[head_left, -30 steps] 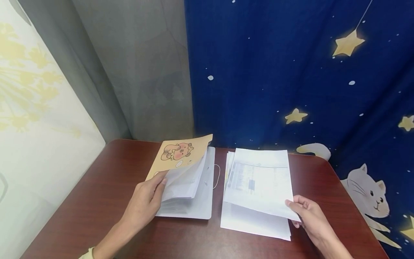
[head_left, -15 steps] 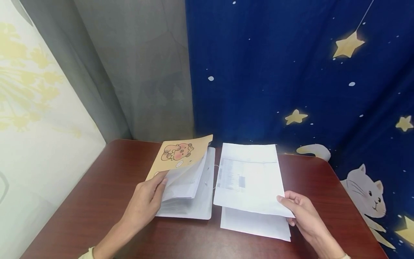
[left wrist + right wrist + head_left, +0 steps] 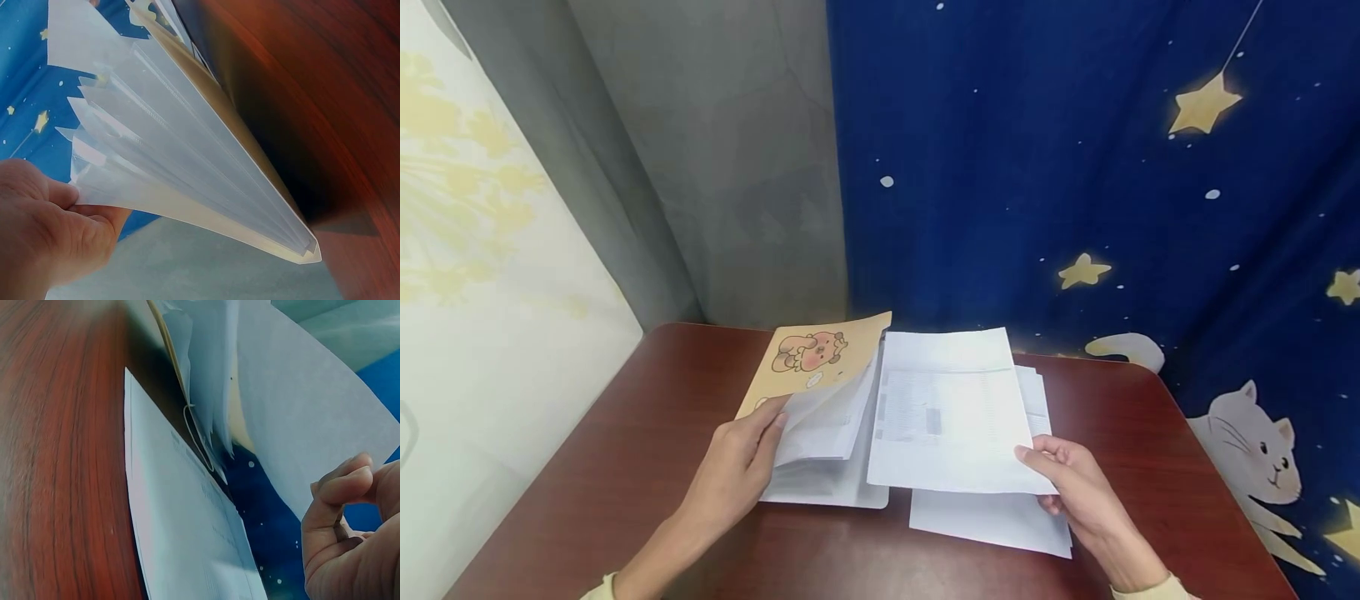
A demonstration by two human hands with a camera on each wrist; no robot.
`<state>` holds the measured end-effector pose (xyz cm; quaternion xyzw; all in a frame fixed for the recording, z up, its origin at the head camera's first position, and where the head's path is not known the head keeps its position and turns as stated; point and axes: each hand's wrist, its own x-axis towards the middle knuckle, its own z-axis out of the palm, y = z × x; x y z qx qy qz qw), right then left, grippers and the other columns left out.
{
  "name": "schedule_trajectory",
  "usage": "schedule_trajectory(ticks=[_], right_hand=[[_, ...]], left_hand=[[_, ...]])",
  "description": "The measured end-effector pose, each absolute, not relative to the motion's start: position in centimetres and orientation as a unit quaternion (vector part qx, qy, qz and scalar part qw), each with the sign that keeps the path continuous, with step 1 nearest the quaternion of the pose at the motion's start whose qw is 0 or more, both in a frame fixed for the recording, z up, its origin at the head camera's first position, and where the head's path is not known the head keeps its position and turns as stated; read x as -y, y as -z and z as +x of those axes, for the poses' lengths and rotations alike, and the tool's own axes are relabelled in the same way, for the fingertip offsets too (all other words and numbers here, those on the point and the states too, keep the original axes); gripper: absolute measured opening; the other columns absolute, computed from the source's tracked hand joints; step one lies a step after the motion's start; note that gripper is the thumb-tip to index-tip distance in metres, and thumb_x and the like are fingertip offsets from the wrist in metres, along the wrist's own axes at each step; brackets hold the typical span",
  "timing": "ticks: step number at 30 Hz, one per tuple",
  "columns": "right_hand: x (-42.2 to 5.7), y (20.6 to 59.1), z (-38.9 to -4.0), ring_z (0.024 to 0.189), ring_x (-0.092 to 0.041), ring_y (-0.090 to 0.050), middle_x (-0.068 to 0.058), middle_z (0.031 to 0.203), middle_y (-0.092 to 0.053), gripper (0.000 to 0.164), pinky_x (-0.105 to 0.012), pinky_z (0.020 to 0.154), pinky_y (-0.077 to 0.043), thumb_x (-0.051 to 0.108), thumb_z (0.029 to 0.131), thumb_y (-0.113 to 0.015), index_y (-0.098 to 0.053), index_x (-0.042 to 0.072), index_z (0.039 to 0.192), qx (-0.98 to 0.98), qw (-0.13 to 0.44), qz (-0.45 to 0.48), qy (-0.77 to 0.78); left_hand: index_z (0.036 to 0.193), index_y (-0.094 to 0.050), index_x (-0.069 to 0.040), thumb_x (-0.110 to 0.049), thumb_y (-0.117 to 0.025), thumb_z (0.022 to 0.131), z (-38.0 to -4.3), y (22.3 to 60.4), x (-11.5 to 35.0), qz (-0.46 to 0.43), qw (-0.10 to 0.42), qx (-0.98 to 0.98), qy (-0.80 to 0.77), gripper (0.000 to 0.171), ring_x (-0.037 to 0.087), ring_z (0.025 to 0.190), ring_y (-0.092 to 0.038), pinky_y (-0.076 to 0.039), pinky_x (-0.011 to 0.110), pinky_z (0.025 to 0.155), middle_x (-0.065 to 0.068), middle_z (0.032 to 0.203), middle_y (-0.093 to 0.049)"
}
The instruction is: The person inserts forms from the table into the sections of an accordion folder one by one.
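Head view: a clear-pocket folder [image 3: 857, 489] lies on the counter [image 3: 610, 450] at the lower centre of the frame, its tan cover [image 3: 812, 357] raised; a printed sheet [image 3: 951, 417] is held just to its right, the sheet's left side overlapping the folder's right edge. Whether the two touch cannot be told. Left hand [image 3: 741, 450]: thumb and fingers pinch the cover at its near edge. Right hand [image 3: 1078, 479]: thumb and fingers grasp the sheet's lower right corner, over a stack of loose papers [image 3: 988, 523].

The step in hand is judged to be bringing the sheet to the raised folder. Done well, the left hand holds the cover high enough to spread the clear pockets [image 3: 156, 119], and one pocket mouth is parted before an edge is fed in. The sheet is best steered level and slowly, since a grip at one corner would probably let its far side sag or curl.

Appearance: the cover bears a pink-cheeked cartoon bear. Left wrist view shows the pockets fanned, translucent and glossy. The sheet is white and thin, with faint table-like print and a darker grey block; its text is illegible.
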<state>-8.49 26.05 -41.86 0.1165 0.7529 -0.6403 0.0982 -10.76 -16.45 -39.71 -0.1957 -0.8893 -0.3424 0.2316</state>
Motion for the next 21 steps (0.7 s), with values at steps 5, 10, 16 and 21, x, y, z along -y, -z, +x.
schedule_trajectory(ticks=[5,10,16,21], right_hand=[[-25.40,41.82,-8.75,0.047,-0.008,-0.043,0.004,0.082,-0.079,0.032,-0.022,0.046,-0.035,0.021,0.102,-0.068,-0.064,-0.007,0.116,-0.746,0.101,0.106,0.649],[-24.98,41.81,-8.96,0.047,-0.007,-0.043,0.003,0.085,-0.080,0.034,-0.022,0.046,-0.035,0.021,0.101,-0.069,-0.065,-0.009,0.118,-0.743,0.103,0.111,0.652],[-25.27,41.97,-8.90,0.045,-0.007,-0.042,0.004,0.085,-0.079,0.028,-0.021,0.046,-0.035,0.019,0.102,-0.068,-0.064,-0.006,0.114,-0.735,0.115,0.115,0.658],[-25.80,42.04,-9.02,0.045,-0.007,-0.042,0.005,0.090,-0.080,0.025,-0.020,0.046,-0.035,0.019,0.102,-0.068,-0.066,-0.003,0.114,-0.723,0.133,0.112,0.669]], left_hand=[[0.133,-0.070,-0.018,-0.004,-0.061,0.104,-10.82,39.77,16.50,-0.198,0.233,0.887,0.346,0.033,0.007,0.094,-0.068,-0.045,0.008,0.089,-0.005,0.117,-0.078],[0.132,-0.070,-0.018,-0.005,-0.061,0.104,-10.82,39.77,16.56,-0.196,0.231,0.889,0.344,0.032,0.007,0.095,-0.068,-0.045,0.008,0.089,-0.005,0.117,-0.078],[0.132,-0.071,-0.018,-0.005,-0.061,0.104,-10.79,39.72,16.56,-0.190,0.230,0.892,0.341,0.032,0.008,0.095,-0.069,-0.046,0.009,0.088,-0.004,0.117,-0.078],[0.132,-0.071,-0.017,-0.005,-0.062,0.104,-10.85,39.73,16.56,-0.190,0.233,0.890,0.342,0.032,0.009,0.096,-0.069,-0.046,0.009,0.089,-0.004,0.118,-0.078]])
